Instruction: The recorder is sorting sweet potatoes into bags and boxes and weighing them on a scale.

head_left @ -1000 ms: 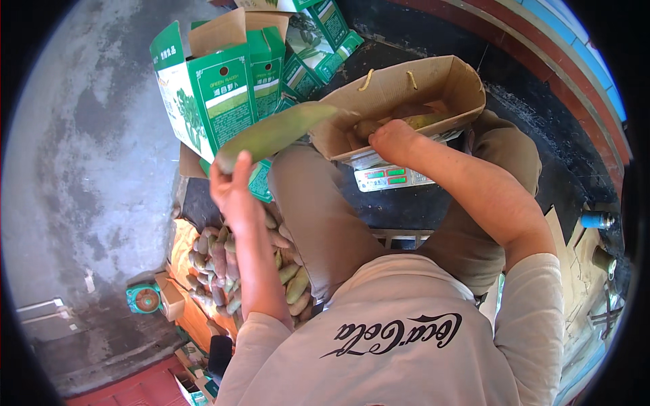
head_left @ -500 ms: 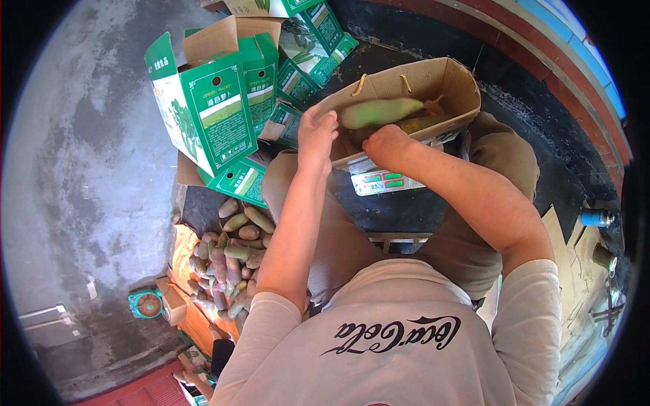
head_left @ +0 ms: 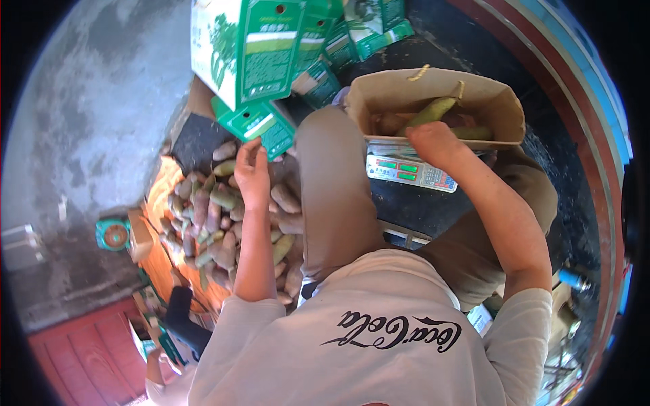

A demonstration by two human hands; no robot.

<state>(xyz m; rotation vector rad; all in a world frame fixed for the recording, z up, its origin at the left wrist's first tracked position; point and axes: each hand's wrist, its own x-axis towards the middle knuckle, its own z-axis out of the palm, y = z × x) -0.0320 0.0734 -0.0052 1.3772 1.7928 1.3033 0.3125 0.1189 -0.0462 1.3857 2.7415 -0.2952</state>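
Observation:
My left hand [head_left: 252,177] hangs over the pile of radishes [head_left: 220,203] on the floor, empty, its fingers slightly apart. At the near rim of an open brown cardboard box [head_left: 467,88], my right hand [head_left: 433,142] has its fingers curled at the lower end of a green radish [head_left: 437,110]. That radish lies tilted, its tip toward the upper right. Other radishes lie lower in the box, partly hidden by the wall. The box stands on a digital scale [head_left: 411,172] with lit green displays, between my knees.
Green-and-white cartons [head_left: 271,47] stand at the upper left, with a flatter one [head_left: 261,125] beside the radishes. An orange sheet [head_left: 159,233] lies under part of the pile. Another person's dark-clad limb [head_left: 183,318] shows at lower left. A small teal fan [head_left: 113,234] sits beyond.
My left hand has left the box and moved left over the radish pile. My right hand stays at the box, where the green radish now tilts more steeply. The view has shifted.

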